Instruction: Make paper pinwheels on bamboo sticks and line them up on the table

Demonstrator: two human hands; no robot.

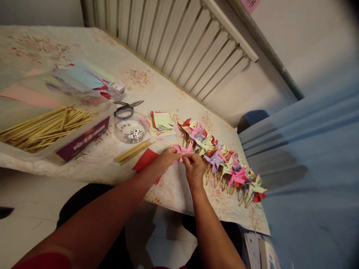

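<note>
Between my two hands, over the table's front part, is a pink paper pinwheel [183, 149] with folded blades. My left hand [168, 157] pinches its left side, fingers closed on the paper. The fingertips of my right hand [195, 168] are pressed together at its lower edge; whether they grip the paper or a small part on it is hidden. Beneath my left wrist lies red paper [146, 160]. Just right of my hands, finished pinwheels [214, 160] in many colours lie in a long row on their sticks.
Left of my hands are loose thin sticks [133, 152], a round clear dish [130, 132] of small metal pieces, scissors [125, 109] and stacked paper squares [162, 122]. A plastic box [84, 142] of sticks stands farther left. Behind the table is a radiator [174, 41]; a blue curtain [308, 149] hangs right.
</note>
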